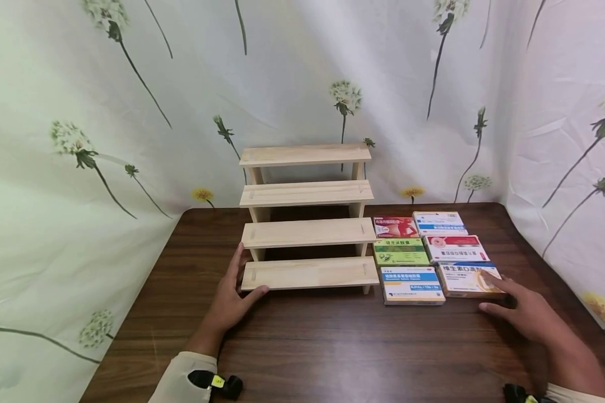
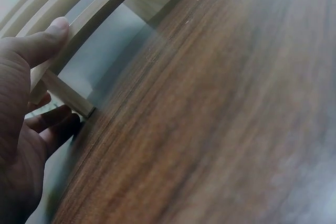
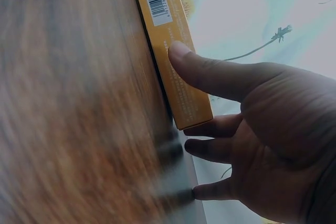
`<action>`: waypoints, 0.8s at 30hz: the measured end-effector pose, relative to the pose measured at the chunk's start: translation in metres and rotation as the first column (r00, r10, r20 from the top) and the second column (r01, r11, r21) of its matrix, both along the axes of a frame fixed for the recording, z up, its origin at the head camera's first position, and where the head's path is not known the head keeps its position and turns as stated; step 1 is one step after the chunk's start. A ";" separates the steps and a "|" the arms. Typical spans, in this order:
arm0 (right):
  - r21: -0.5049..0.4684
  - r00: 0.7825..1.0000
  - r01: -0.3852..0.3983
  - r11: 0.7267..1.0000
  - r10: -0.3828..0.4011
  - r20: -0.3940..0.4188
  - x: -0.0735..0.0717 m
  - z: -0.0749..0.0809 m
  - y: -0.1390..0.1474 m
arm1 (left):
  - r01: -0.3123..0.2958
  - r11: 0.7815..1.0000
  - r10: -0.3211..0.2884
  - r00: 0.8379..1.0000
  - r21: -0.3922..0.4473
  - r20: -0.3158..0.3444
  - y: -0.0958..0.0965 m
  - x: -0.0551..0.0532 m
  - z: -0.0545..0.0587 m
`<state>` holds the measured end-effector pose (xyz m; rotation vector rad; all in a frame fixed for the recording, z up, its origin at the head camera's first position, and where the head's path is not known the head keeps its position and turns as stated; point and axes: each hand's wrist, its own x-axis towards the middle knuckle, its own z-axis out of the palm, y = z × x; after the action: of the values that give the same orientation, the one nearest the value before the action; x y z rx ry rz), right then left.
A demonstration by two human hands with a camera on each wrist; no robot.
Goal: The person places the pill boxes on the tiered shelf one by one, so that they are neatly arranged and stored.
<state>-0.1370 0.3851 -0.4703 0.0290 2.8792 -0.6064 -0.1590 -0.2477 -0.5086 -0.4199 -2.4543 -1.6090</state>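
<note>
A pale wooden four-step display rack [image 1: 310, 272] stands on the table. My left hand [image 1: 232, 296] holds the left end of its lowest step, thumb at the front edge and the other fingers round the side. In the left wrist view, the thumb [image 2: 52, 30] lies against the board, with other fingers lower down beside the rack's leg. My right hand [image 1: 526, 308] is at the near right medicine box [image 1: 466, 279], a forefinger on its top. The right wrist view shows the thumb before that box's orange side [image 3: 181, 87], fingers fairly straight; thumb contact is unclear.
More medicine boxes lie flat right of the rack: a blue-and-white one [image 1: 412, 286], a green one [image 1: 400, 252], a small red one [image 1: 394, 227], a red-and-white one [image 1: 456, 248] and another white-blue one [image 1: 440, 223]. Flower-printed cloth [image 1: 292, 84] hangs behind the dark wooden table [image 1: 333, 347].
</note>
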 end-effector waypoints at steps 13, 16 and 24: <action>0.007 0.996 -0.006 1.000 0.007 -0.092 -0.001 -0.001 0.002 | -0.009 1.000 0.009 1.000 0.004 0.024 0.000 0.002 0.001; 0.017 0.996 -0.001 1.000 0.002 -0.086 -0.002 0.000 0.002 | -0.014 1.000 0.014 0.999 -0.004 0.034 0.001 0.002 0.002; 0.015 0.995 0.031 0.999 -0.030 -0.093 -0.001 0.000 0.002 | -0.020 1.000 0.021 0.998 -0.016 0.058 0.001 0.003 0.003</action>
<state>-0.1376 0.3869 -0.4706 0.0485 2.9783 -0.6043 -0.1562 -0.2468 -0.5058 -0.3546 -2.5062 -1.6176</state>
